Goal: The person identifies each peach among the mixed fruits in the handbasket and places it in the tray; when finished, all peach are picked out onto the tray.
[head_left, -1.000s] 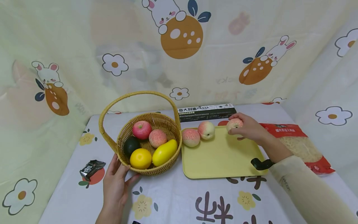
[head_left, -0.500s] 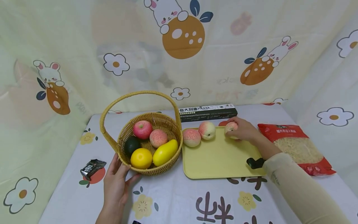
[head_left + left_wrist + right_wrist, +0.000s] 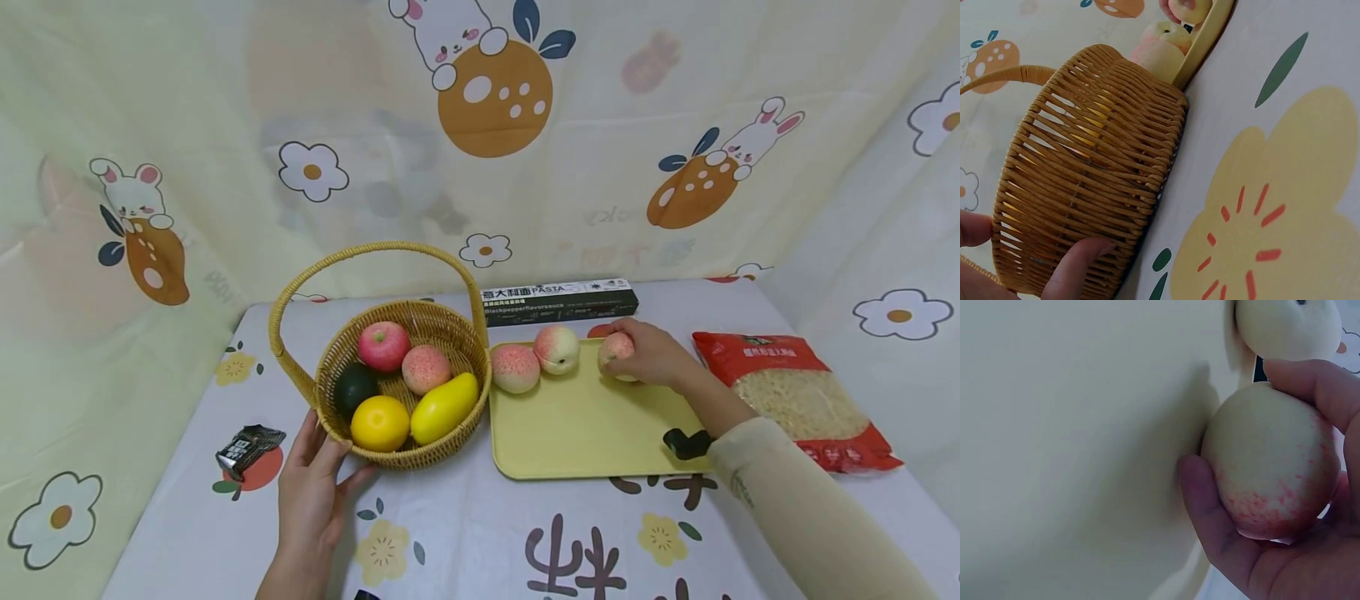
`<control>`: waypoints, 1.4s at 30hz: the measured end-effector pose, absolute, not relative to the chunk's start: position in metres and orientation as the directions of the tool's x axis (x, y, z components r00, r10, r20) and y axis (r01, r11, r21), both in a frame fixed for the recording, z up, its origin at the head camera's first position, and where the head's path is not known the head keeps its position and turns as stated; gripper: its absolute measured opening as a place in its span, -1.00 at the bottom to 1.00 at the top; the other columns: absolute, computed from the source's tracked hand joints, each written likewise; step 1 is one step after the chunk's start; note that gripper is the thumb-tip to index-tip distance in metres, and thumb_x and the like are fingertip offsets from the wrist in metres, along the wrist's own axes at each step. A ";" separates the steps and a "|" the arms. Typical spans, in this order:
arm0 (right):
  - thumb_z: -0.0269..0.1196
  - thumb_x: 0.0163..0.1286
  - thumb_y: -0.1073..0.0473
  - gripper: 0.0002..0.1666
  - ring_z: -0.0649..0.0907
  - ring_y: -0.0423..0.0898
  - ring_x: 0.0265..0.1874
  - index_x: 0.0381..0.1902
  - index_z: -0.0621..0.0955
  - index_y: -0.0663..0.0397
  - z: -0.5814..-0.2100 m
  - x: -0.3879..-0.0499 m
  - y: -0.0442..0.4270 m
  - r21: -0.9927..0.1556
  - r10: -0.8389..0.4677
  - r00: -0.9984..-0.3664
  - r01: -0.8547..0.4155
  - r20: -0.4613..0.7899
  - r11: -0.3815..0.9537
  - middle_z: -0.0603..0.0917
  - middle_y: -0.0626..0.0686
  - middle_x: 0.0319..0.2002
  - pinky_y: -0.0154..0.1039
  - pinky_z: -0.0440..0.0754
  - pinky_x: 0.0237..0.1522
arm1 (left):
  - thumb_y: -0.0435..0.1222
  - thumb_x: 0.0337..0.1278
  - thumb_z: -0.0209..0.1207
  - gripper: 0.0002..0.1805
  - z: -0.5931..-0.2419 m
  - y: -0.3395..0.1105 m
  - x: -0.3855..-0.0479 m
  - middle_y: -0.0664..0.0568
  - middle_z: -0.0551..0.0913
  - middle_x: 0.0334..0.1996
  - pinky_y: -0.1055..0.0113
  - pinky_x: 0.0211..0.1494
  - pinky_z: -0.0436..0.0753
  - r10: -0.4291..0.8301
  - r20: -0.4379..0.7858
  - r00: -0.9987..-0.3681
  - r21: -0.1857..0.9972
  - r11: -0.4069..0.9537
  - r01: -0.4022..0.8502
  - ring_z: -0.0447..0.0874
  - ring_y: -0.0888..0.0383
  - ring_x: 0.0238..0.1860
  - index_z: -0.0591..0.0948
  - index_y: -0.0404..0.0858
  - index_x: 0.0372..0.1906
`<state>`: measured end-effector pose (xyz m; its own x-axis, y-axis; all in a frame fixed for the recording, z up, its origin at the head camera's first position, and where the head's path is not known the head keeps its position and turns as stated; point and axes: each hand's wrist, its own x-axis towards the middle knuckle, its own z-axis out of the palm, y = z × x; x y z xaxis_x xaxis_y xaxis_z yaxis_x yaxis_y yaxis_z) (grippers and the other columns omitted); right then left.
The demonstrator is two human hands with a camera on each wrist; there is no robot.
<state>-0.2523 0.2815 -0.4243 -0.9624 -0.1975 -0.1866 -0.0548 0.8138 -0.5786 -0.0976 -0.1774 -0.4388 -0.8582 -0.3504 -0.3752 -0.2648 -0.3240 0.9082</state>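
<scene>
In the head view, my right hand (image 3: 647,354) grips a cream-and-pink peach (image 3: 617,353) at the back right of the yellow tray (image 3: 585,433). The right wrist view shows thumb and fingers around this peach (image 3: 1272,465), low against the tray; whether it bears on the tray I cannot tell. Two more peaches, a speckled one (image 3: 515,368) and a paler one (image 3: 557,350), lie at the tray's back left corner. My left hand (image 3: 311,492) rests against the near left outside of the wicker basket (image 3: 442,458), with thumb and fingers spread along its wall (image 3: 1094,169).
Inside the basket lie a red apple (image 3: 384,346), a peach (image 3: 426,370), a dark green fruit (image 3: 356,389), an orange (image 3: 380,423) and a yellow mango (image 3: 444,408). Around stand a pasta box (image 3: 558,302), a red pasta bag (image 3: 798,400) and a small black packet (image 3: 249,450).
My right hand has moved a little to the left over the tray with the peach in its grip. The left hand and the basket have stayed in place.
</scene>
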 end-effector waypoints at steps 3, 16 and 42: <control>0.51 0.25 -0.03 -0.08 0.63 0.11 -0.03 0.46 0.43 0.19 -0.423 -0.249 0.281 -0.583 -0.222 -0.958 -0.076 -0.184 0.809 0.63 0.28 0.14 -0.25 0.69 -0.28 | -0.42 0.40 0.09 -0.07 -0.440 -0.178 -0.098 0.11 0.16 0.70 0.15 -0.07 0.87 -0.350 -0.375 -0.859 0.908 -0.325 -0.264 0.52 0.12 0.39 0.05 0.18 0.73; 0.53 0.26 -0.11 0.01 0.63 0.16 0.04 0.53 0.38 0.14 -0.412 -0.222 0.292 -0.636 -0.214 -0.953 -0.030 -0.214 0.771 0.60 0.31 0.22 -0.15 0.82 -0.23 | -0.40 0.42 0.10 -0.09 -0.441 -0.179 -0.097 0.12 0.18 0.70 0.13 -0.05 0.86 -0.351 -0.374 -0.859 0.908 -0.327 -0.262 0.49 0.09 0.43 0.07 0.22 0.72; 0.32 0.53 0.12 -0.68 0.53 -0.01 -0.51 -0.33 0.47 0.18 -0.349 -0.144 0.267 -0.845 -0.164 -0.986 -0.090 0.003 0.527 0.47 0.00 -0.56 -0.24 0.53 -0.50 | -0.41 0.41 0.08 -0.09 -0.445 -0.179 -0.098 0.14 0.17 0.70 0.18 -0.07 0.87 -0.346 -0.365 -0.865 0.910 -0.329 -0.252 0.48 0.10 0.44 0.09 0.22 0.72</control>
<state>-0.1436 0.2665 -0.3491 -0.9865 -0.1639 0.0029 -0.0900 0.5267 -0.8453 -0.0977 -0.1786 -0.4448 -0.8645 -0.3460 -0.3646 -0.2519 -0.3294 0.9100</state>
